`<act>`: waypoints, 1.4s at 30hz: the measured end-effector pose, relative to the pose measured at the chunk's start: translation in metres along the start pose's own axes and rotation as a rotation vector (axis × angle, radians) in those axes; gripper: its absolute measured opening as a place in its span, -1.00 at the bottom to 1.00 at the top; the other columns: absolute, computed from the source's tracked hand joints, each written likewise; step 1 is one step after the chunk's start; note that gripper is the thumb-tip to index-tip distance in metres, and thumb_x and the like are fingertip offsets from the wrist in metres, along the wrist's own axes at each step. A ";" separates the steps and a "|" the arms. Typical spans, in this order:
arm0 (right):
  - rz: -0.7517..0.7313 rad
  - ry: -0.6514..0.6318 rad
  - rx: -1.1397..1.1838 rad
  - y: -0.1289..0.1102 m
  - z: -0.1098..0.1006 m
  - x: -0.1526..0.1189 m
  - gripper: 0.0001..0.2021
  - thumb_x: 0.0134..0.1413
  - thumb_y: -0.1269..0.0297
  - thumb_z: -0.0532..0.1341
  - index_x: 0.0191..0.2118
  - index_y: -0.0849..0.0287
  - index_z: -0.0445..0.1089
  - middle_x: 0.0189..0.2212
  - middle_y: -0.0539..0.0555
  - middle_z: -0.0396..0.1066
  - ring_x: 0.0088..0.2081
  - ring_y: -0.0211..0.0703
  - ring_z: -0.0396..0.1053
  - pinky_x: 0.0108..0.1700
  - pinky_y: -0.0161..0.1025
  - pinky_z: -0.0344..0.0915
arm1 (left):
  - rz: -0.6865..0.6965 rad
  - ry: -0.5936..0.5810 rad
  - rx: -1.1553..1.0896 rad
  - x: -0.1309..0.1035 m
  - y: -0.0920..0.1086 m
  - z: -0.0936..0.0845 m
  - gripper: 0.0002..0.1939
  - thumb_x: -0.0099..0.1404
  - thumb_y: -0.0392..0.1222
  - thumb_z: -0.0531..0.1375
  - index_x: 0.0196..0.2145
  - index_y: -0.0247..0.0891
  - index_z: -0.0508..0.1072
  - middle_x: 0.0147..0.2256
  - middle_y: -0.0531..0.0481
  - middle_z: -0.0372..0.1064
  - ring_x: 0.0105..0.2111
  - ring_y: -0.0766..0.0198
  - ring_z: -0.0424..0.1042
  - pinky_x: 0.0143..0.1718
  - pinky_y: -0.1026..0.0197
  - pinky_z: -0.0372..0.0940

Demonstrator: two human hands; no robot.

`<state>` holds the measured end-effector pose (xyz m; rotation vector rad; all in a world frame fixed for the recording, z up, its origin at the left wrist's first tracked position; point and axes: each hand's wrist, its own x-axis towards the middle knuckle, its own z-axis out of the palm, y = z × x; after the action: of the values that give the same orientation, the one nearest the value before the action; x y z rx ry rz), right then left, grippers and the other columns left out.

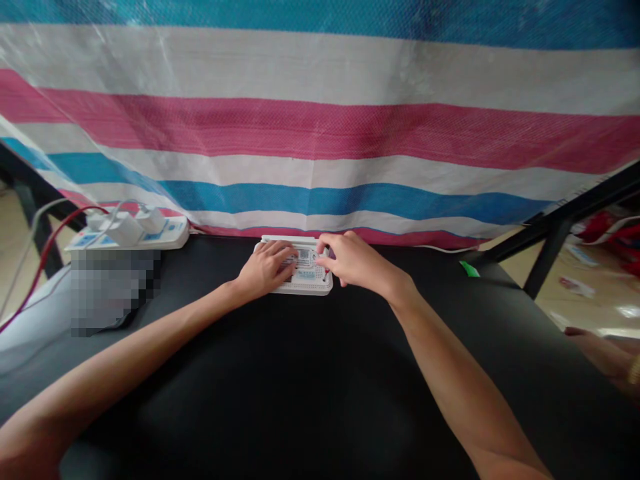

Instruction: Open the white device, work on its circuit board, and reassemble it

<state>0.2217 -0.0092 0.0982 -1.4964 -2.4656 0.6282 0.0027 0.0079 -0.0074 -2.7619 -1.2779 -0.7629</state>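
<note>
A flat white device [306, 285] with vent slots and a printed label lies on the black table, close to the striped sheet. Over its left part rests my left hand [267, 268], fingers spread across the surface. My right hand [345, 259] is at the device's right end, with thumb and forefinger curved and a gap between them. A small red spot shows near the right thumb; what it belongs to is too small to tell.
A white power strip [177, 233] with plugs and cables is at the left. The striped sheet [320, 127] hangs behind the black table [280, 373]. A green wrapper [469, 269] lies at the right. Part of another person [603, 353] shows at the right edge.
</note>
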 end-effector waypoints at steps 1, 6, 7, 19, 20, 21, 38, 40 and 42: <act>0.016 0.018 -0.003 0.001 0.001 0.001 -0.89 0.21 0.37 0.18 -0.22 0.24 0.44 -0.53 0.05 0.50 -0.69 -0.29 0.34 -0.57 -0.34 0.18 | 0.002 0.002 0.001 0.000 0.000 0.000 -0.73 0.45 -0.10 0.07 -0.01 -0.23 0.43 0.04 -0.16 0.43 0.02 0.02 0.41 0.02 -0.04 0.27; -0.074 0.091 -0.155 0.016 0.001 0.002 -0.89 0.08 0.37 0.29 -0.23 0.22 0.48 -0.28 0.18 0.58 -0.25 -0.03 0.54 -0.28 -0.28 0.32 | -0.004 0.008 0.018 0.000 0.000 0.001 -0.72 0.45 -0.09 0.06 -0.02 -0.25 0.44 0.03 -0.17 0.43 -0.01 0.01 0.42 0.01 -0.05 0.27; -0.113 0.070 -0.143 0.018 -0.001 0.001 -0.85 0.03 0.42 0.31 -0.21 0.21 0.49 -0.24 0.16 0.58 -0.19 -0.02 0.53 -0.22 -0.28 0.33 | -0.005 0.006 0.018 -0.001 0.001 0.001 -0.72 0.45 -0.08 0.06 -0.02 -0.25 0.44 0.03 -0.17 0.43 -0.02 0.01 0.42 0.01 -0.05 0.27; -0.107 0.016 -0.118 0.012 -0.005 0.001 -0.95 0.07 0.42 0.29 -0.32 0.21 0.51 -0.35 0.11 0.59 -0.28 -0.11 0.53 -0.25 -0.30 0.30 | 0.016 0.022 0.007 -0.001 0.000 0.001 -0.72 0.45 -0.10 0.05 -0.01 -0.23 0.45 0.03 -0.17 0.43 0.01 0.01 0.41 0.02 -0.06 0.27; -0.138 0.008 -0.116 0.013 -0.006 0.001 -0.90 0.03 0.46 0.30 -0.28 0.21 0.52 -0.29 0.11 0.59 -0.23 -0.10 0.53 -0.21 -0.30 0.30 | 0.018 0.020 0.008 -0.001 0.000 0.001 -0.72 0.45 -0.10 0.05 -0.01 -0.24 0.45 0.03 -0.17 0.43 0.01 0.01 0.41 0.01 -0.06 0.27; -0.164 -0.011 -0.104 0.013 -0.007 0.001 -0.85 0.01 0.50 0.30 -0.26 0.20 0.53 -0.26 0.10 0.60 -0.20 -0.10 0.53 -0.18 -0.30 0.30 | 0.017 0.018 0.006 -0.001 0.000 0.001 -0.72 0.45 -0.10 0.05 -0.01 -0.24 0.45 0.03 -0.17 0.43 0.01 0.01 0.41 0.02 -0.06 0.27; -0.141 -0.021 -0.028 0.017 -0.006 0.003 -0.80 0.02 0.52 0.31 -0.20 0.18 0.51 -0.31 0.07 0.58 -0.23 -0.13 0.52 -0.20 -0.32 0.30 | 0.007 0.013 0.013 -0.001 -0.001 0.002 -0.71 0.46 -0.09 0.05 -0.01 -0.25 0.43 0.05 -0.18 0.42 0.01 0.00 0.42 0.02 -0.06 0.27; -0.100 0.003 -0.068 0.015 -0.005 0.004 -0.91 0.06 0.42 0.33 -0.26 0.20 0.51 -0.36 0.09 0.57 -0.29 -0.11 0.52 -0.25 -0.30 0.29 | 0.014 0.015 0.019 -0.001 -0.001 0.002 -0.72 0.45 -0.10 0.05 -0.01 -0.25 0.43 0.05 -0.17 0.42 0.01 0.00 0.42 0.01 -0.06 0.27; -0.060 0.004 -0.100 0.014 -0.005 0.003 -0.92 0.12 0.31 0.32 -0.31 0.21 0.50 -0.40 0.11 0.56 -0.36 -0.11 0.51 -0.30 -0.29 0.29 | 0.020 0.015 0.023 -0.001 -0.001 0.002 -0.72 0.46 -0.10 0.05 -0.01 -0.24 0.43 0.05 -0.17 0.42 0.00 0.00 0.42 0.00 -0.05 0.27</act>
<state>0.2327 0.0003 0.0961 -1.4504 -2.5628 0.4974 0.0025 0.0081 -0.0097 -2.7415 -1.2463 -0.7616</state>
